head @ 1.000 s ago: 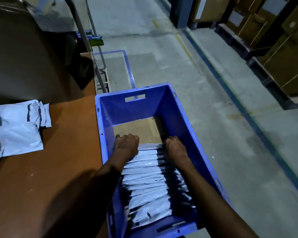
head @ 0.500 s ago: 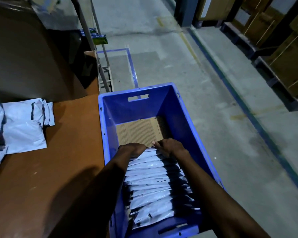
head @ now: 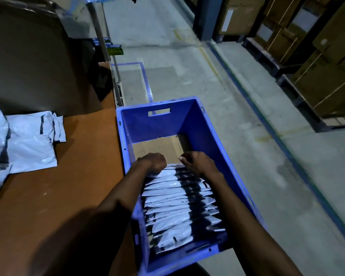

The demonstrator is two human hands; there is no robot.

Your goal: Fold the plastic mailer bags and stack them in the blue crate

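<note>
The blue crate (head: 159,124) stands against the right edge of the brown table (head: 72,186). A row of folded white-and-black mailer bags (head: 173,200) stands on edge in its near half. Bare corrugated cardboard (head: 157,148) lines the far half of the bottom. Both hands are inside the crate at the far end of the row. My left hand (head: 153,162) has its fingers curled over the top edge of the farthest folded mailer (head: 172,168). My right hand (head: 197,163) grips the same mailer from the right, thumb pointing left.
A loose pile of unfolded white mailers (head: 28,144) lies on the table at the left. A big wrapped brown bulk (head: 32,66) stands behind the pile. Concrete floor (head: 247,156) runs to the right of the crate, with stacked cartons on pallets (head: 317,66) at the far right.
Both hands have come closer together over the far end of the row, from its outer corners toward the middle. The view has shifted slightly.
</note>
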